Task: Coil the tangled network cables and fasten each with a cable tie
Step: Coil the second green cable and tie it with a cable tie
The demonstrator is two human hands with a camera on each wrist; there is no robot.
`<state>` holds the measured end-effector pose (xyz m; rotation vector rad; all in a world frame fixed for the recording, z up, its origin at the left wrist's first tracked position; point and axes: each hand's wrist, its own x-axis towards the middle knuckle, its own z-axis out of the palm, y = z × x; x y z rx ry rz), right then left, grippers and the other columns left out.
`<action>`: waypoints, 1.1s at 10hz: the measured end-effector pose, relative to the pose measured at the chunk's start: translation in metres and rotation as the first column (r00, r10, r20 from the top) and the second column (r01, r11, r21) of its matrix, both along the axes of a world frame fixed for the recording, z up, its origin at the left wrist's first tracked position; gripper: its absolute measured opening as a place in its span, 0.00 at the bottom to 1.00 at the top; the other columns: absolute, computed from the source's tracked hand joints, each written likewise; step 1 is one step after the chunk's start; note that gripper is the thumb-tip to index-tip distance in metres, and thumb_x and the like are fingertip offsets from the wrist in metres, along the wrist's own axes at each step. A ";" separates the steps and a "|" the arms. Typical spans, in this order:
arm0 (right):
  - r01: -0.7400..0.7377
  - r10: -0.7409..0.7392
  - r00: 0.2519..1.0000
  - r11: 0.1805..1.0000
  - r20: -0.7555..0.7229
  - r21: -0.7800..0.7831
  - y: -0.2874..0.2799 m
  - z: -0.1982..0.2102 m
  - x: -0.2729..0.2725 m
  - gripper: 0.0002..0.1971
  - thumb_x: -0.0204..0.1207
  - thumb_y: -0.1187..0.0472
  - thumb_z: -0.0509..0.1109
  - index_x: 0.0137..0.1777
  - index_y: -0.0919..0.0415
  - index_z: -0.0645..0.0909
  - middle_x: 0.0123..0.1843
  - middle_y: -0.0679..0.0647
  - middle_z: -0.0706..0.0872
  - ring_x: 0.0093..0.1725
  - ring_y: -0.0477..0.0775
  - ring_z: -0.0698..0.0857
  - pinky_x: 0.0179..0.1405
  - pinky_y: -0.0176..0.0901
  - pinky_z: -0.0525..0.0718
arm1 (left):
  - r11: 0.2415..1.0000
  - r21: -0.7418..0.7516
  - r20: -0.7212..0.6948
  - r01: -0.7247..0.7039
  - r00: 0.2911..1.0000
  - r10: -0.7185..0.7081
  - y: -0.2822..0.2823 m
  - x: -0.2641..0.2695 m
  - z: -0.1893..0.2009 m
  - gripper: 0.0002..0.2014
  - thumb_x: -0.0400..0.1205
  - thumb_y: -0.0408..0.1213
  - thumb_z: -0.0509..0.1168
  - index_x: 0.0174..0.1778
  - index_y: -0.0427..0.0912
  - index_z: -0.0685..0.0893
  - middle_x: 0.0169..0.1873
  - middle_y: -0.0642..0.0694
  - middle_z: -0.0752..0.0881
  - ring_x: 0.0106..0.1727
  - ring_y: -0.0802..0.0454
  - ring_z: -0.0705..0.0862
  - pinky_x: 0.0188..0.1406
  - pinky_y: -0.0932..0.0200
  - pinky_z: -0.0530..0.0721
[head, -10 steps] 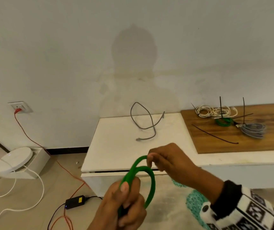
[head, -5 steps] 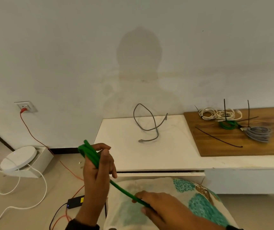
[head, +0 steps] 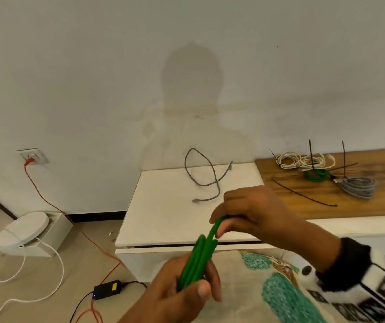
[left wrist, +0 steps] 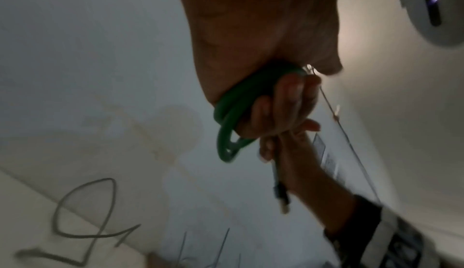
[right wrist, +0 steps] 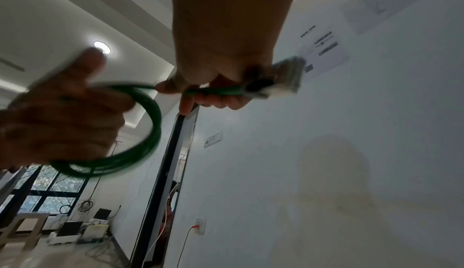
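Holding a smooth green network cable (head: 199, 259) in round loops above the white table's (head: 163, 206) front edge, we wrap our left hand (head: 175, 297) around the bundle, thumb across it, while our right hand (head: 252, 210) pinches its plug end with curled fingertips.

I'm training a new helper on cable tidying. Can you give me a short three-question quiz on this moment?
1. True or false: the left hand grips the coiled loops of the green cable.
2. What does the right hand pinch? A) a black cable tie B) the green cable near its plug end C) the grey cable
3. Fill in: the loose grey cable lies on the ____ table.

Key: 1 true; 2 B; 3 white
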<state>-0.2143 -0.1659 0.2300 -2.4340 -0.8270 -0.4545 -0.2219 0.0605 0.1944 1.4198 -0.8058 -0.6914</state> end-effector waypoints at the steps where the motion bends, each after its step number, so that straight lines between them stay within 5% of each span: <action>1: 0.027 0.056 0.975 0.932 -0.215 0.362 0.011 -0.019 0.007 0.18 0.77 0.40 0.62 0.39 0.51 0.84 0.29 0.47 0.84 0.27 0.43 0.79 0.25 0.32 0.74 | 0.856 -0.488 -0.195 0.170 0.935 -0.297 -0.004 -0.005 0.019 0.13 0.84 0.44 0.61 0.39 0.39 0.80 0.19 0.51 0.71 0.16 0.55 0.65 0.17 0.63 0.62; 2: 0.136 0.218 0.834 0.809 -0.507 0.572 0.042 -0.053 -0.008 0.13 0.84 0.55 0.58 0.43 0.59 0.80 0.27 0.42 0.78 0.24 0.39 0.74 0.23 0.29 0.72 | 0.631 -0.768 -0.238 0.105 0.868 -0.435 -0.012 0.004 0.020 0.12 0.88 0.37 0.48 0.40 0.39 0.70 0.14 0.46 0.63 0.13 0.48 0.60 0.18 0.57 0.56; 3: 0.307 0.339 0.663 0.690 -0.667 0.656 0.081 -0.067 -0.033 0.10 0.87 0.62 0.51 0.57 0.60 0.75 0.23 0.41 0.74 0.22 0.39 0.69 0.22 0.31 0.67 | 0.620 -0.777 -0.375 -0.111 0.872 -0.313 -0.017 0.014 0.011 0.14 0.88 0.38 0.47 0.43 0.37 0.73 0.14 0.43 0.63 0.13 0.44 0.64 0.25 0.55 0.63; 4: 0.490 0.427 0.544 0.537 -0.722 0.687 0.099 -0.064 -0.036 0.11 0.87 0.59 0.53 0.58 0.53 0.77 0.23 0.46 0.72 0.21 0.44 0.66 0.21 0.33 0.63 | 0.724 -0.558 -0.466 -0.405 0.875 0.130 -0.021 0.011 -0.002 0.18 0.74 0.50 0.71 0.31 0.40 0.76 0.08 0.47 0.63 0.10 0.51 0.70 0.19 0.61 0.70; 5: 0.572 0.459 0.502 0.459 -0.733 0.680 0.098 -0.060 -0.030 0.15 0.85 0.67 0.53 0.43 0.54 0.79 0.25 0.49 0.76 0.21 0.46 0.71 0.21 0.34 0.67 | 0.669 -0.471 -0.462 -0.575 0.807 0.369 -0.028 0.009 -0.002 0.23 0.62 0.56 0.77 0.25 0.45 0.73 0.07 0.51 0.66 0.12 0.52 0.68 0.20 0.66 0.75; 6: 0.603 0.574 0.495 0.313 -0.652 0.734 0.086 -0.052 -0.025 0.20 0.78 0.73 0.56 0.35 0.54 0.84 0.34 0.54 0.82 0.32 0.48 0.80 0.28 0.38 0.76 | 0.652 -0.484 -0.400 -0.584 0.810 0.428 -0.032 0.014 -0.006 0.22 0.64 0.58 0.75 0.24 0.46 0.72 0.08 0.51 0.68 0.14 0.51 0.69 0.24 0.66 0.77; 7: 0.562 0.694 0.519 0.163 -0.499 0.811 0.073 -0.050 -0.023 0.09 0.64 0.68 0.61 0.32 0.60 0.83 0.36 0.55 0.84 0.43 0.49 0.84 0.41 0.41 0.83 | 0.687 -0.481 -0.260 -0.545 0.837 0.482 -0.039 0.018 -0.012 0.23 0.66 0.60 0.72 0.24 0.47 0.72 0.09 0.47 0.70 0.16 0.49 0.70 0.25 0.63 0.77; 8: 0.612 0.664 0.558 0.076 -0.498 0.788 0.076 -0.059 -0.018 0.06 0.58 0.57 0.72 0.30 0.60 0.81 0.35 0.57 0.81 0.48 0.54 0.81 0.47 0.47 0.85 | 0.684 -0.443 -0.241 -0.580 0.812 0.532 -0.044 0.023 -0.016 0.25 0.61 0.62 0.74 0.22 0.47 0.71 0.11 0.44 0.71 0.19 0.49 0.73 0.24 0.63 0.78; 9: 0.759 0.616 0.525 -0.025 -0.588 0.651 0.082 -0.061 -0.013 0.15 0.76 0.52 0.69 0.35 0.62 0.76 0.32 0.55 0.84 0.49 0.54 0.87 0.49 0.48 0.86 | 0.648 -0.427 -0.338 -0.630 0.776 0.532 -0.053 0.026 -0.022 0.24 0.62 0.61 0.74 0.21 0.47 0.72 0.12 0.45 0.70 0.17 0.50 0.72 0.20 0.64 0.76; 10: 0.819 0.639 0.509 -0.151 -0.577 0.554 0.082 -0.051 -0.003 0.16 0.86 0.63 0.51 0.35 0.59 0.67 0.30 0.52 0.74 0.58 0.59 0.83 0.65 0.50 0.79 | 0.743 -0.226 -0.170 -0.630 0.776 0.607 -0.073 0.039 -0.093 0.15 0.85 0.52 0.44 0.34 0.65 0.70 0.30 0.68 0.67 0.30 0.73 0.64 0.36 0.81 0.65; 11: 0.785 0.486 0.547 -0.016 -0.681 0.619 0.080 -0.039 0.006 0.10 0.81 0.70 0.56 0.38 0.61 0.70 0.32 0.52 0.71 0.41 0.50 0.79 0.68 0.57 0.74 | 0.693 -0.018 -0.252 -0.720 0.674 0.694 -0.080 0.054 -0.141 0.20 0.88 0.51 0.31 0.49 0.76 0.67 0.44 0.74 0.66 0.41 0.84 0.60 0.48 0.84 0.57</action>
